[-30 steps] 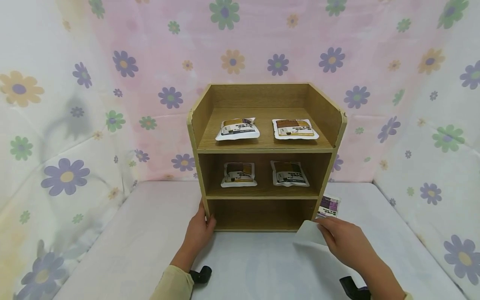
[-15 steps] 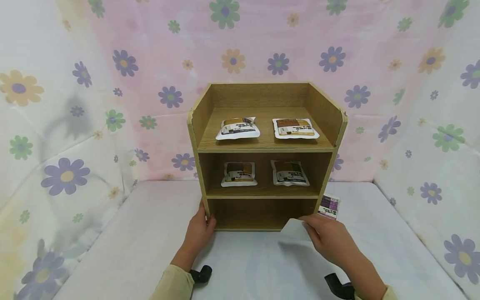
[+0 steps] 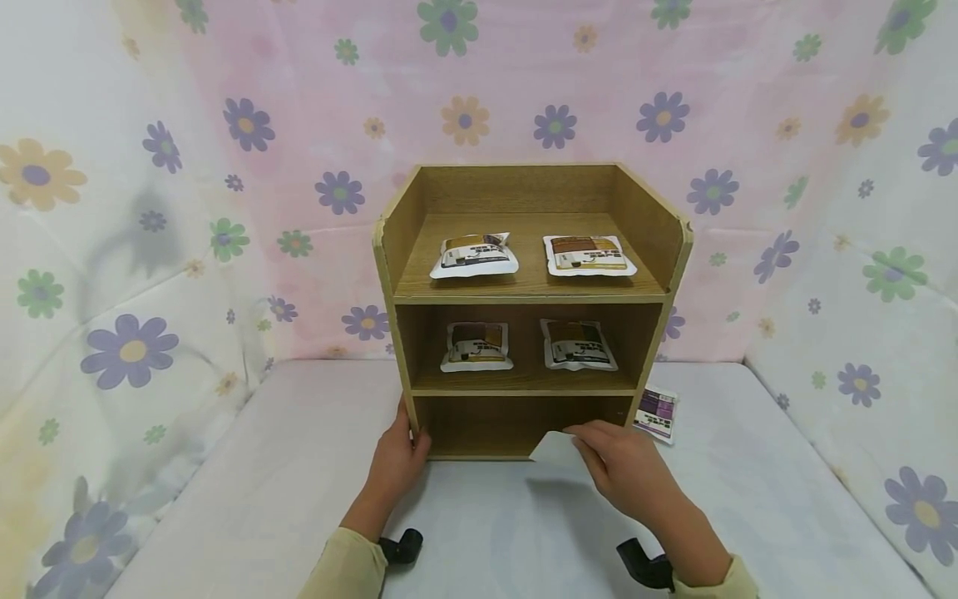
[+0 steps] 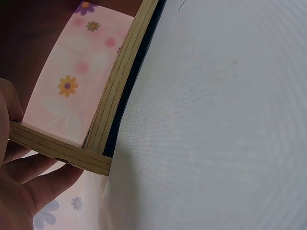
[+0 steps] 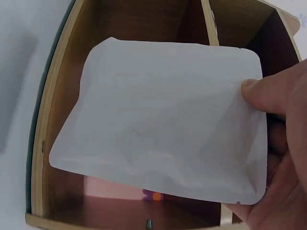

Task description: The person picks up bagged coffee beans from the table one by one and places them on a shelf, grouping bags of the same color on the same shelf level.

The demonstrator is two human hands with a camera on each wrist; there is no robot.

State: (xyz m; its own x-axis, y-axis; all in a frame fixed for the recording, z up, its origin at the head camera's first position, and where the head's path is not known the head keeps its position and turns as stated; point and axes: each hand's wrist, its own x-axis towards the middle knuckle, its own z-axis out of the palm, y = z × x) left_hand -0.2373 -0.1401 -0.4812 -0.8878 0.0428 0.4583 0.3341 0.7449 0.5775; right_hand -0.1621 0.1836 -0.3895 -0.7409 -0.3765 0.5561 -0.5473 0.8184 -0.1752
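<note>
A small wooden shelf unit (image 3: pixel 516 223) with three levels stands on the white surface. My left hand (image 3: pixel 397 463) grips its lower left side panel (image 4: pixel 60 152), fingers outside and thumb inside. A flat white packet (image 5: pixel 163 120) is pinched by its edge between thumb and fingers of my right hand (image 3: pixel 629 470); its plain side faces the right wrist camera. The packet is in front of the bottom level, overlapping its opening in the head view. Printed packets lie on the levels above: two on top, left (image 3: pixel 475 256) and right (image 3: pixel 589 256), two in the middle, left (image 3: pixel 476 347) and right (image 3: pixel 578 345).
Another packet with a purple print (image 3: pixel 657 414) lies on the white surface (image 3: pixel 329 416), just right of the unit. Flower-patterned cloth (image 3: pixel 509 83) hangs behind and on both sides. Black wrist pieces (image 3: pixel 645 567) stick out below my hands.
My right hand has moved left with the white packet, from the unit's right edge to in front of the bottom level. More of the purple-printed packet shows. My left hand stays put.
</note>
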